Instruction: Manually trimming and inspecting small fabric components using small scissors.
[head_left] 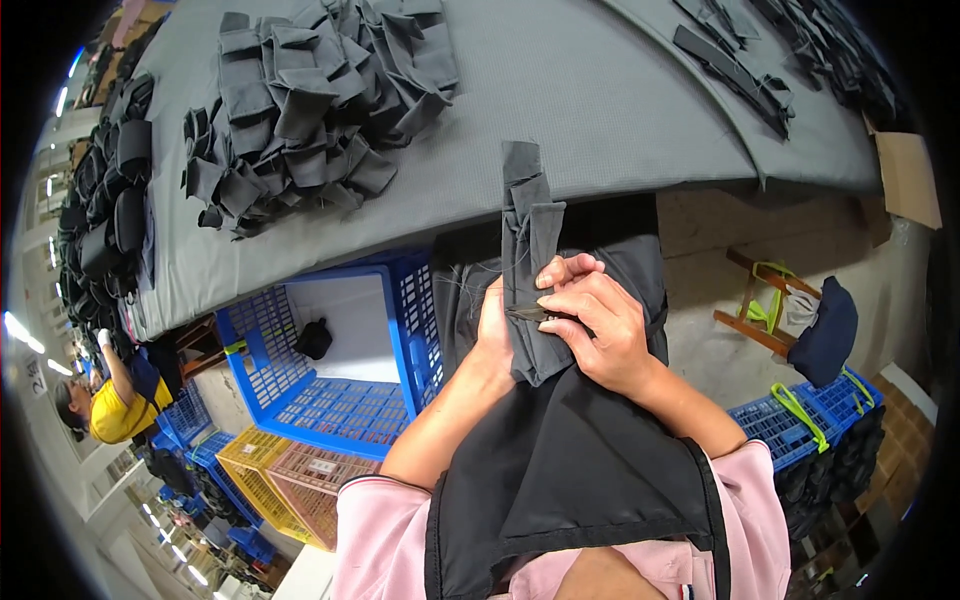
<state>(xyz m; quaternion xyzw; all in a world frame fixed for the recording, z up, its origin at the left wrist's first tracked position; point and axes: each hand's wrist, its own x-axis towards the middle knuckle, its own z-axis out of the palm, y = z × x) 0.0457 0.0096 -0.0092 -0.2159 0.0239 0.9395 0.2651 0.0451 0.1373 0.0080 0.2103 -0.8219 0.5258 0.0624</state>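
A big blue crate [398, 345] (its sides are full of little holes) has a small black lump [314, 340] inside, with a yellow crate [250, 465] and a pink crate [315, 482] near it. On the right, a wooden stool [752, 333] with a dark blue cover [827, 332] is near another blue crate [757, 430]. Far off on the left is a person in a yellow shirt [122, 411].

Left hand [494, 328] partly hidden behind grey strip [541, 352]; tool [527, 313] in right hand [602, 322] part-covered; fabric pile [300, 100] cropped at top.
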